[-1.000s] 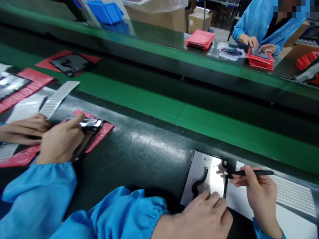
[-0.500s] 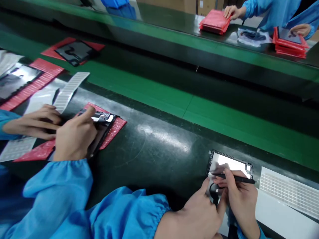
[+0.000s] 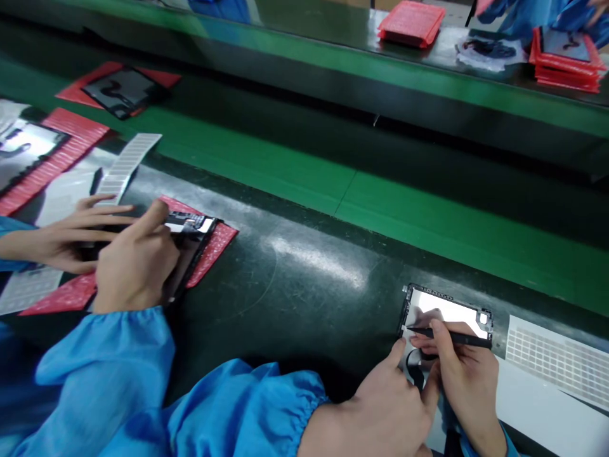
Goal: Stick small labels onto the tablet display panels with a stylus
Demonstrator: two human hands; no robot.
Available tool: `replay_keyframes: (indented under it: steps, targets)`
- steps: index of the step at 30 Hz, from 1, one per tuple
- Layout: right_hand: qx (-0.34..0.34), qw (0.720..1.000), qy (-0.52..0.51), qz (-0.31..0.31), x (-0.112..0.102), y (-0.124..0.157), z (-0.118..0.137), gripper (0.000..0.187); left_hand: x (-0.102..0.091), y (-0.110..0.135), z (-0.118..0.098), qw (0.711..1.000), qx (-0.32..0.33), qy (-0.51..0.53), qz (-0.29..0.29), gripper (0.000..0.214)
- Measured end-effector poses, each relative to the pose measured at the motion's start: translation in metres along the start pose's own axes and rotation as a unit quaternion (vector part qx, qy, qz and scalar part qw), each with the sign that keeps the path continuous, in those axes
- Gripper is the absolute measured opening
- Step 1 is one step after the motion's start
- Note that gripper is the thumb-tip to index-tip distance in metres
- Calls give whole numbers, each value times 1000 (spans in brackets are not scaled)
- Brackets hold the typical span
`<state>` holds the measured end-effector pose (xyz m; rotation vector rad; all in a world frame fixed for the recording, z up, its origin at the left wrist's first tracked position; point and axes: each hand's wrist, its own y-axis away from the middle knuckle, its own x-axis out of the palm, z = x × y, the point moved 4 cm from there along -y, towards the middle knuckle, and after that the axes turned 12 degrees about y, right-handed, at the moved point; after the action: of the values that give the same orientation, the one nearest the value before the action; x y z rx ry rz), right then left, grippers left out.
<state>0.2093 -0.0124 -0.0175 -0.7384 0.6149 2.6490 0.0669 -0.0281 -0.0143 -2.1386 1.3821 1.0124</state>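
Panel (image 3: pixel 447 310): laid flat on the desk (image 3: pixel 295 298), long axis running away from the body, far short edge turned to the green belt (image 3: pixel 428 216).
Left hand (image 3: pixel 380 406): fingers narrow about the black cable (image 3: pixel 416 373), probably to steady the panel; a real grip cannot be told.
Right hand (image 3: pixel 464 374): closed on the black tool (image 3: pixel 457 337), held like a pen, tip pointing left.

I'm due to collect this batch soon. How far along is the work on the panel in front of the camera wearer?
Done, it seems: a dark panel lies on a red bag on the green belt. In hand: the right hand holds a black tool with its tip on the shiny panel, the left hand beside it. Left, probably: bagging, since no red bag shows under this one.
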Motion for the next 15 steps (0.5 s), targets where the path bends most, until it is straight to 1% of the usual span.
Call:
replay_keyframes:
  steps: [3,6,12,15]
  targets:
    - [-3,1000,7,1,-1,0,1,44,-2,0,2,1000,-22,11,0,58]
    - [-9,1000,10,2,-2,0,3,43,-10,1,4,998,-43,34,-10,57]
    - [-2,1000,3,11,-1,-1,-1,41,-34,-2,3,998,-37,44,5,56]
    - [15,999,-33,7,1,0,-3,42,-48,-4,0,998,-41,38,11,61]
